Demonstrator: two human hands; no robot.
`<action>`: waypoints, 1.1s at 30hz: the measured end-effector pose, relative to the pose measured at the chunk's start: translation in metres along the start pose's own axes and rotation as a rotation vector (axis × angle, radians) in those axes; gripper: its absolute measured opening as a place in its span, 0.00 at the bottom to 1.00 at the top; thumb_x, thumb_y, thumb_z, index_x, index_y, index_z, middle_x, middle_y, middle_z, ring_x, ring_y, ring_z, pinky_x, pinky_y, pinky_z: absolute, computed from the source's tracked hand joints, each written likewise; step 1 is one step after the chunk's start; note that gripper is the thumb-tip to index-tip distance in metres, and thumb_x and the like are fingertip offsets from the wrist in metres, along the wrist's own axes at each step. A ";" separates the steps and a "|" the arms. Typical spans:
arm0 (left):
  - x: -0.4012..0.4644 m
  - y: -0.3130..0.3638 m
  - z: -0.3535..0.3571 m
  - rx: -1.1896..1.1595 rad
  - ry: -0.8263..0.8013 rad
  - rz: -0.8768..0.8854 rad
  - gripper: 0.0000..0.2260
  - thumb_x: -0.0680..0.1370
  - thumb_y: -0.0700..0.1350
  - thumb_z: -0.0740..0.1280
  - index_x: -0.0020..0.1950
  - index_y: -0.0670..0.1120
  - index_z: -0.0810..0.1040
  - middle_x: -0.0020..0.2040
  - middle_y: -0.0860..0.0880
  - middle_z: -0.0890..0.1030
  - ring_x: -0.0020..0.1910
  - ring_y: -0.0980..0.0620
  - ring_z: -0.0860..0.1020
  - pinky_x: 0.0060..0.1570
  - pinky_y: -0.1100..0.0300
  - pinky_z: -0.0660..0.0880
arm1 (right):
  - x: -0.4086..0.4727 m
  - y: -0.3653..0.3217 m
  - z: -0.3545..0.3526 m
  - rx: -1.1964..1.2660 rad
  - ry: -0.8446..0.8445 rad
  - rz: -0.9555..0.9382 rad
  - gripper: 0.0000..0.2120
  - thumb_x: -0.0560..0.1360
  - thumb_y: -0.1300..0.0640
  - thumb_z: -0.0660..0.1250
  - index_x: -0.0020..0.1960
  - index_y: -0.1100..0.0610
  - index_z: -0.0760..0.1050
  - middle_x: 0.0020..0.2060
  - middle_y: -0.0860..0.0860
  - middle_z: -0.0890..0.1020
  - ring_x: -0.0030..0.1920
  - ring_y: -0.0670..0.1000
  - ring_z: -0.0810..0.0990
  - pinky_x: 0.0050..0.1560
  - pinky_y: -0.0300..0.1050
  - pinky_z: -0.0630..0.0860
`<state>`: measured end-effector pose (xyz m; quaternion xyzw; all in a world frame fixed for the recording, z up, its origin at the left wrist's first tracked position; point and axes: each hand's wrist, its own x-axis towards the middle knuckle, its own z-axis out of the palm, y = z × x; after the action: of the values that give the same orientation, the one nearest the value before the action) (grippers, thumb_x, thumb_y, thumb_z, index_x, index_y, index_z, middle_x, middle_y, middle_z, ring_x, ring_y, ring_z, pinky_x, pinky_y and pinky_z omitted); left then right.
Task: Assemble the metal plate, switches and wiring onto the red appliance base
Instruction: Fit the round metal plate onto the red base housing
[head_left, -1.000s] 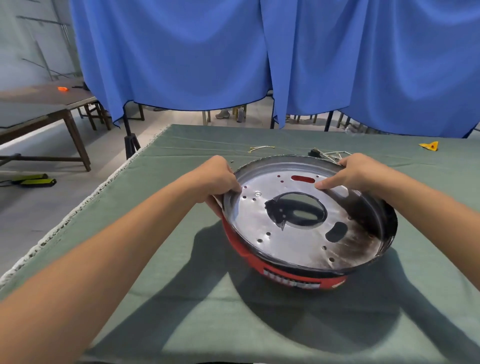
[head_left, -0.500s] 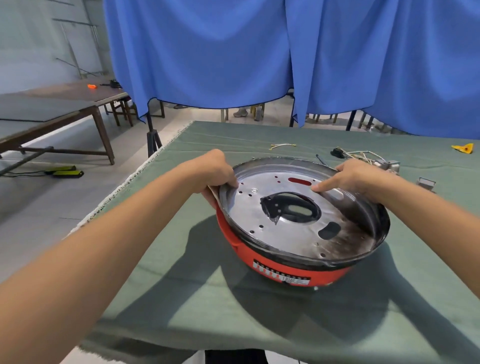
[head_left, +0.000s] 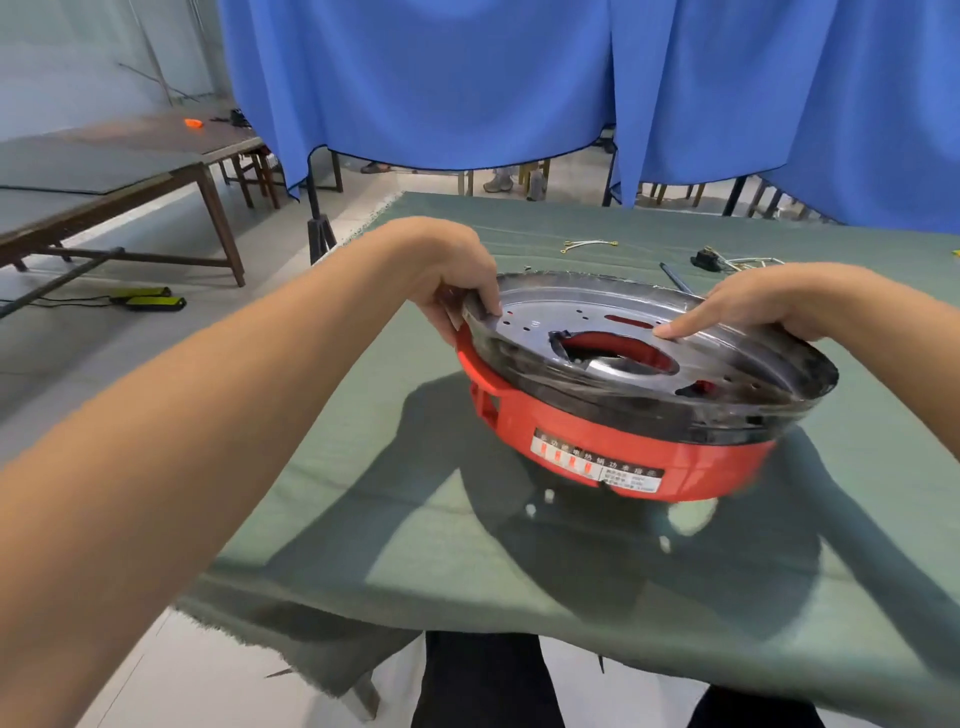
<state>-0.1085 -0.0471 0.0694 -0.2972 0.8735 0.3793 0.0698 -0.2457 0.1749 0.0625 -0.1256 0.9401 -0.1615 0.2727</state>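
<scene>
Since a moment ago the red appliance base (head_left: 623, 447) has come up off the green cloth (head_left: 363, 467) and now hangs tilted above it, near side toward the person, label showing, its shadow spread on the cloth underneath. To the left of the base stands a wooden table (head_left: 130, 171), with a yellow-green tool (head_left: 148, 300) on the floor below it. The left hand (head_left: 457, 280) grips the base's left edge, fingers curled over the rim of the metal plate (head_left: 571, 332) and thumb tucked under by the red handle. The plate sits inside the base, shiny, dotted with small holes, with a large opening in the middle through which red shows. At the base's far right rim the right hand (head_left: 769, 306) holds on, its index finger stretched flat onto the plate and the other fingers curled round the rim. Beyond the base a small loose wire (head_left: 589, 244) lies on the cloth, and farther right a tangle of wiring (head_left: 737, 262). Blue curtains (head_left: 519, 78) hang behind.
</scene>
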 end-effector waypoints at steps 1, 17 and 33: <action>-0.001 0.001 -0.001 0.008 -0.004 -0.006 0.04 0.77 0.36 0.68 0.45 0.36 0.75 0.42 0.39 0.80 0.35 0.44 0.81 0.21 0.57 0.76 | 0.000 -0.001 0.000 0.000 -0.011 0.006 0.48 0.62 0.39 0.75 0.74 0.59 0.62 0.71 0.59 0.69 0.59 0.64 0.77 0.51 0.53 0.79; 0.012 -0.031 0.010 -0.053 0.196 0.181 0.10 0.74 0.38 0.71 0.33 0.39 0.77 0.21 0.49 0.77 0.19 0.54 0.77 0.19 0.64 0.72 | -0.011 0.005 0.033 0.101 0.359 -0.192 0.39 0.67 0.39 0.74 0.65 0.66 0.70 0.63 0.60 0.76 0.60 0.60 0.76 0.55 0.51 0.73; 0.005 0.001 -0.006 -0.078 0.541 0.502 0.10 0.75 0.41 0.68 0.40 0.34 0.82 0.31 0.42 0.72 0.29 0.47 0.64 0.30 0.59 0.61 | -0.020 0.006 0.004 0.166 0.832 -0.408 0.24 0.67 0.34 0.70 0.46 0.55 0.75 0.39 0.49 0.80 0.42 0.54 0.77 0.40 0.50 0.74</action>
<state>-0.1128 -0.0530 0.0728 -0.1655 0.8910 0.3250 -0.2704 -0.2281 0.1857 0.0663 -0.2103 0.9094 -0.3233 -0.1555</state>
